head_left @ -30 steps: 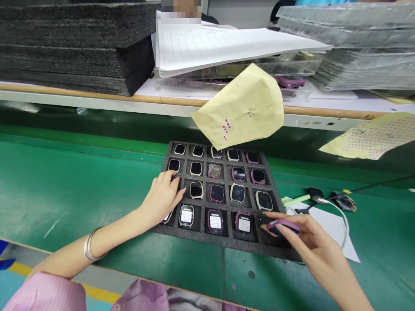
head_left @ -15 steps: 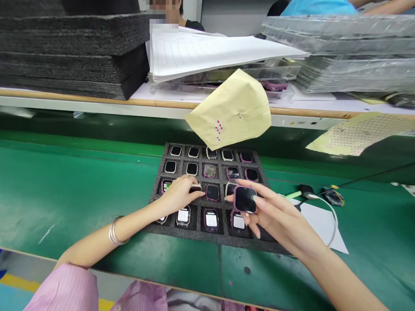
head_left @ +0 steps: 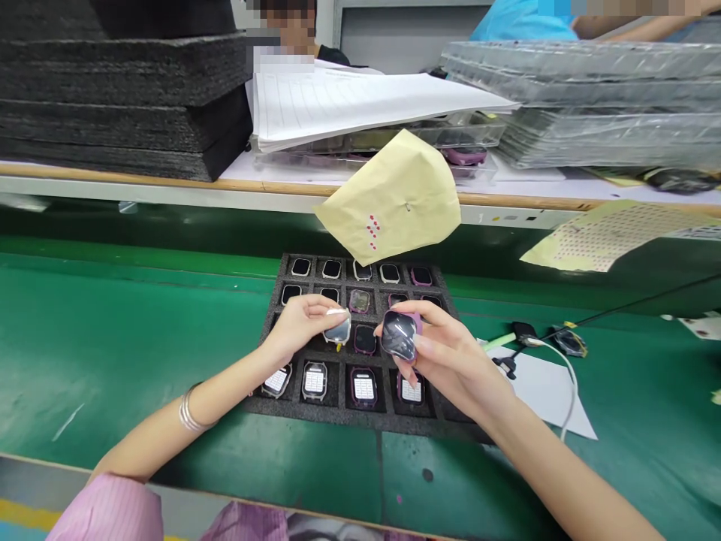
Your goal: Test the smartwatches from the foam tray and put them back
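Observation:
Over the black foam tray [head_left: 321, 406], my left hand [head_left: 304, 323] pinches a silver-cased smartwatch body [head_left: 338, 329] by its upper edge, its face glossy with reflections. My right hand [head_left: 444, 346] grips a purple-cased smartwatch body [head_left: 399, 335] between thumb and fingers, its dark screen turned up and reflecting light. Both are raised a little above the tray. More watch bodies sit in the tray's square pockets. Those in the nearest row, such as a purple one [head_left: 363, 387], show lit white screens; the rows behind are mostly dark. My hands hide some pockets.
Stacked black foam [head_left: 113, 113] stands on the shelf at left, papers [head_left: 360, 105] in the middle, clear plastic trays [head_left: 608, 128] at right. A yellow paper [head_left: 399, 203] hangs over the tray's back. A white cable [head_left: 571, 376] crosses a white sheet [head_left: 541, 391]. Two people are beyond.
My left hand has lifted the silver watch body from its pocket and tilted its face up. My right hand has moved slightly left, turning the purple one.

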`<state>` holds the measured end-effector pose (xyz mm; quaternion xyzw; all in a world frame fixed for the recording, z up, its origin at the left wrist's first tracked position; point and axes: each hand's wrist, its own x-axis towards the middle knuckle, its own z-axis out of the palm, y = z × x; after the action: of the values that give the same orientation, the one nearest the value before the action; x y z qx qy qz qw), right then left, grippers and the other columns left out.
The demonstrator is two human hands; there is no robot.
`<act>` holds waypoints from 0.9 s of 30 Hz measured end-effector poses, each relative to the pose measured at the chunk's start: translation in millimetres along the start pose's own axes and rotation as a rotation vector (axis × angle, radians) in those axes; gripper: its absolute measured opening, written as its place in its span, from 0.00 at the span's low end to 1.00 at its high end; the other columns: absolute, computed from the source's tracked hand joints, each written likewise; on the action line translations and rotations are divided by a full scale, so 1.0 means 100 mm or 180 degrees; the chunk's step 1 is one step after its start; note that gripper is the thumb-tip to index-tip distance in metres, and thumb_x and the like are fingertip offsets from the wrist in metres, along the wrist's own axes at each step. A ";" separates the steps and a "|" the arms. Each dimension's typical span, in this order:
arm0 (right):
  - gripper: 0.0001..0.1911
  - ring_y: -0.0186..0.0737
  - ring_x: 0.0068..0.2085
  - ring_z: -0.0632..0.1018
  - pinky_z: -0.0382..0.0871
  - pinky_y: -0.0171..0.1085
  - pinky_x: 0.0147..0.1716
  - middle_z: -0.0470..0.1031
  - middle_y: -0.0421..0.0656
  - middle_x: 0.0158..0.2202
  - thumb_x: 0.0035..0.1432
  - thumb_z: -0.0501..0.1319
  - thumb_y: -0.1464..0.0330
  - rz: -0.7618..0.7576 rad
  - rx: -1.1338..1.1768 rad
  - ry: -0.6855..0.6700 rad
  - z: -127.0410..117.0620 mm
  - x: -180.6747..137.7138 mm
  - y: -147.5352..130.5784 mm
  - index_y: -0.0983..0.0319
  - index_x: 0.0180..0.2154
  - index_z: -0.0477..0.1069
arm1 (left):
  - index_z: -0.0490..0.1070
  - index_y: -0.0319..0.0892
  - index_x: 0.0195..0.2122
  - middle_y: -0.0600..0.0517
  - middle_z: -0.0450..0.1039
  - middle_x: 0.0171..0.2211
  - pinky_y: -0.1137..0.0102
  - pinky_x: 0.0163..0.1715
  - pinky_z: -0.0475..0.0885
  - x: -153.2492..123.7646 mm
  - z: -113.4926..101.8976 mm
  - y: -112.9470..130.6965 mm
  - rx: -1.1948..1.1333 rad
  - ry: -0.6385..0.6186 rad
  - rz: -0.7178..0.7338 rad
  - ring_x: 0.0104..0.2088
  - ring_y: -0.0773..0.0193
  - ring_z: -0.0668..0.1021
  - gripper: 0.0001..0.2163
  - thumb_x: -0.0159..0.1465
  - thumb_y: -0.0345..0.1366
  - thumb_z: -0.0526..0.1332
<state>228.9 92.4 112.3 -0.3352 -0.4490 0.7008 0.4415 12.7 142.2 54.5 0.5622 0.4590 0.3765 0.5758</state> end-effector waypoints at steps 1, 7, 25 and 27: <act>0.17 0.34 0.24 0.73 0.69 0.33 0.21 0.77 0.44 0.37 0.55 0.69 0.65 0.0004 0.0003 0.0016 -0.01 0.00 0.00 0.56 0.47 0.71 | 0.75 0.37 0.40 0.47 0.77 0.31 0.68 0.33 0.72 0.00 -0.02 0.03 -0.0209 0.0002 -0.0059 0.30 0.62 0.77 0.17 0.58 0.46 0.66; 0.18 0.33 0.24 0.71 0.69 0.33 0.20 0.75 0.43 0.35 0.54 0.70 0.64 0.0070 0.0093 -0.0123 -0.05 0.01 0.05 0.58 0.47 0.72 | 0.76 0.39 0.46 0.49 0.74 0.32 0.71 0.33 0.70 -0.09 0.02 0.16 -0.0926 0.0160 -0.0311 0.33 0.64 0.75 0.19 0.62 0.48 0.61; 0.18 0.34 0.25 0.73 0.69 0.34 0.22 0.75 0.44 0.37 0.57 0.68 0.64 0.0180 -0.0012 -0.0244 -0.09 0.05 0.14 0.58 0.49 0.72 | 0.66 0.43 0.50 0.53 0.71 0.35 0.69 0.40 0.68 -0.30 0.10 0.17 0.0608 -0.0049 0.0533 0.37 0.61 0.73 0.14 0.63 0.33 0.60; 0.17 0.34 0.25 0.73 0.68 0.33 0.22 0.75 0.45 0.38 0.58 0.67 0.65 0.0171 -0.0007 -0.0266 -0.09 0.05 0.14 0.58 0.49 0.72 | 0.65 0.43 0.51 0.53 0.71 0.35 0.68 0.40 0.68 -0.34 0.12 0.18 0.0542 -0.0050 0.0500 0.36 0.61 0.73 0.15 0.63 0.35 0.60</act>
<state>230.6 96.9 95.2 -0.3181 -0.4587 0.7252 0.4030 15.2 108.1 75.3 0.6462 0.4394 0.3757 0.4983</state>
